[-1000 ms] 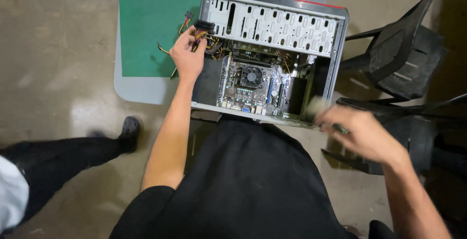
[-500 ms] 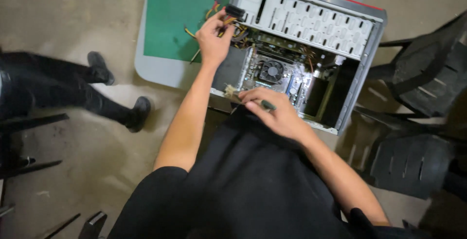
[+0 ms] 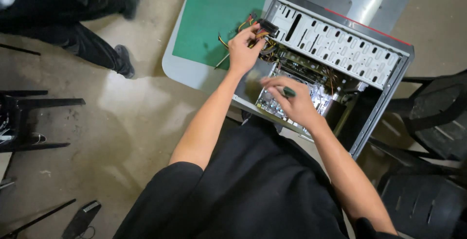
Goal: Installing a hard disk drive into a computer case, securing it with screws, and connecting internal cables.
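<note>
At upper centre of the frame, the left hand point(image 3: 243, 49) was closed around a black power connector with its bundle of red, yellow and black wires point(image 3: 265, 27), lifted at the corner of the open grey metal computer case point(image 3: 384, 88) lying on the grey counter point(image 3: 187, 71). The right hand point(image 3: 292, 100) gripped a green-handled screwdriver point(image 3: 288, 91) over the green motherboard point(image 3: 272, 104). This looked like the step of clearing cables aside; the next move would call for seating the tip squarely on a screw.

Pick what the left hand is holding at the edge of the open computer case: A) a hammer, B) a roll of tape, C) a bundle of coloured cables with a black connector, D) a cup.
C: the left hand grips coloured cables ending in a black connector at the corner of the computer case.
</note>
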